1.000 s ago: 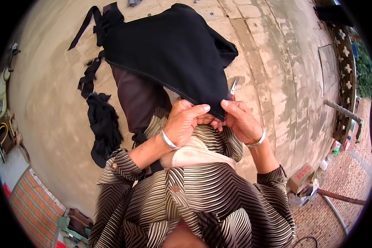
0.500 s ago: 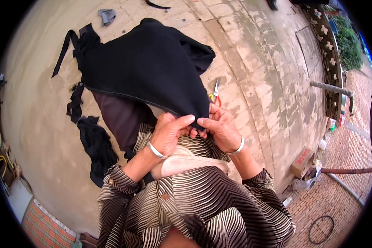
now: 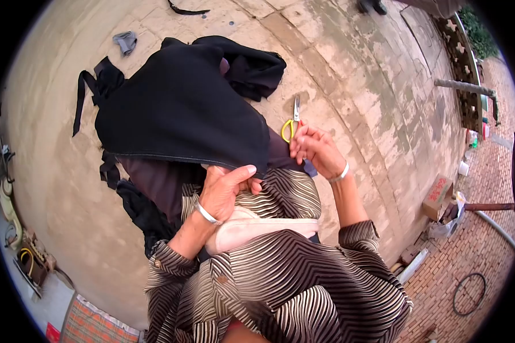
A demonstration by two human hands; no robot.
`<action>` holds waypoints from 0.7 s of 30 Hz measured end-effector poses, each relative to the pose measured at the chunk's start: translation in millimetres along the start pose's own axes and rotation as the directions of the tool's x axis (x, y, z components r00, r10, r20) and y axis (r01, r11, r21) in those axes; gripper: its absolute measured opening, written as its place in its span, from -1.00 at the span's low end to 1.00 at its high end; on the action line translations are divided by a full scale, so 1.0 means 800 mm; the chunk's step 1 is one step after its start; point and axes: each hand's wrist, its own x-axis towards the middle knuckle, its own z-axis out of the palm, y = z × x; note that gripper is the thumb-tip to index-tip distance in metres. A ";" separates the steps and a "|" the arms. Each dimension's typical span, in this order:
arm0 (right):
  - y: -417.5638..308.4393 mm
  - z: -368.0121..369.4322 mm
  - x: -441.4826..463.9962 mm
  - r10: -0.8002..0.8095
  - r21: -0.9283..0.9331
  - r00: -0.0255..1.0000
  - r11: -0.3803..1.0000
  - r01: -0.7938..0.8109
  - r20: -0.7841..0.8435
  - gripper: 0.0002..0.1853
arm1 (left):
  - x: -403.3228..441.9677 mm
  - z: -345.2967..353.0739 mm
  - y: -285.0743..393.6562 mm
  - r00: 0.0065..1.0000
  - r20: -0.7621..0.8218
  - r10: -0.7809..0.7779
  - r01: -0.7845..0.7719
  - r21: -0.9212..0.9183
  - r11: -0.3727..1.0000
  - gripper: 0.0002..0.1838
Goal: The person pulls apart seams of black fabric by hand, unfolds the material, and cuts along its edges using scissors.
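A large black cloth (image 3: 177, 106) with a light stitched edge lies over the dark trouser legs. My left hand (image 3: 226, 188) pinches its lower corner between thumb and fingers. My right hand (image 3: 317, 151) is off the cloth, to its right, with fingers curled together; whether something tiny is between them is hidden. Just beyond that hand, scissors (image 3: 288, 129) with yellow and red handles lie on the ground, blades pointing away. Black scraps (image 3: 146, 211) lie left of the legs, and black strips (image 3: 81, 100) are at the upper left.
A grey scrap (image 3: 125, 42) lies on the concrete floor (image 3: 349, 86). On the right are a cardboard box (image 3: 439, 197), a plastic bag and a pipe (image 3: 498, 228). Another person's dark shoes (image 3: 373, 7) show at the top. A patterned mat (image 3: 97, 323) is at the lower left.
My right hand has let go of the cloth's corner and moved right, near the scissors. My left hand keeps its pinch. The cloth has shifted left, and the view has turned a little.
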 end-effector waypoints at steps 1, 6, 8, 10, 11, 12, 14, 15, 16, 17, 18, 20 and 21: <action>0.024 -0.039 0.022 -0.007 0.041 0.995 0.999 0.011 -0.096 -0.88 | 0.002 0.003 0.000 1.000 -0.016 -0.005 0.005 0.016 1.000 -0.88; 0.159 -0.194 0.113 0.122 -0.029 0.866 0.987 -0.156 -0.485 -0.81 | 0.001 0.008 0.012 0.999 -0.025 -0.043 0.044 0.053 0.998 -0.91; 0.177 -0.209 0.133 0.168 -0.042 0.813 0.972 -0.230 -0.557 -0.77 | 0.006 0.014 0.020 0.998 -0.012 -0.058 0.059 0.125 0.990 -0.91; 0.249 -0.268 0.181 0.231 -0.095 0.721 0.920 -0.381 -0.653 -0.53 | 0.006 0.019 0.022 0.997 -0.022 -0.069 0.072 0.137 0.988 -0.91; 0.302 -0.304 0.215 0.242 -0.084 0.719 0.919 -0.386 -0.651 -0.53 | 0.009 0.022 0.023 0.998 -0.019 -0.068 0.069 0.137 0.988 -0.90; 0.351 -0.331 0.241 0.063 -0.154 0.743 0.963 -0.220 -0.667 -0.43 | 0.011 0.024 0.026 0.997 -0.014 -0.079 0.081 0.128 0.989 -0.90; 0.324 -0.307 0.237 0.047 -0.192 0.720 0.950 -0.246 -0.692 -0.22 | 0.015 0.030 0.035 0.993 -0.013 -0.118 0.118 0.129 0.985 -0.90; 0.315 -0.299 0.234 0.057 -0.186 0.722 0.949 -0.253 -0.690 -0.22 | 0.018 0.031 0.040 0.989 -0.002 -0.146 0.145 0.128 0.981 -0.90; 0.309 -0.297 0.237 0.086 -0.174 0.677 0.935 -0.307 -0.731 -0.38 | 0.022 0.028 0.041 0.986 0.016 -0.168 0.164 0.144 0.976 -0.89; 0.309 -0.296 0.241 0.109 -0.165 0.632 0.919 -0.358 -0.768 -0.53 | 0.021 0.028 0.043 0.986 0.007 -0.164 0.162 0.140 0.977 -0.89; 0.312 -0.293 0.248 0.072 -0.171 0.593 0.923 -0.345 -0.802 -0.52 | 0.024 0.028 0.045 0.985 0.014 -0.172 0.169 0.117 0.979 -0.87; 0.300 -0.291 0.248 0.138 -0.118 0.562 0.911 -0.395 -0.816 -0.37 | 0.031 0.023 0.045 0.981 0.056 -0.184 0.178 0.093 0.980 -0.82; 0.300 -0.293 0.251 0.201 -0.060 0.526 0.897 -0.438 -0.827 -0.21 | 0.033 0.020 0.045 0.976 0.054 -0.209 0.204 0.082 0.975 -0.79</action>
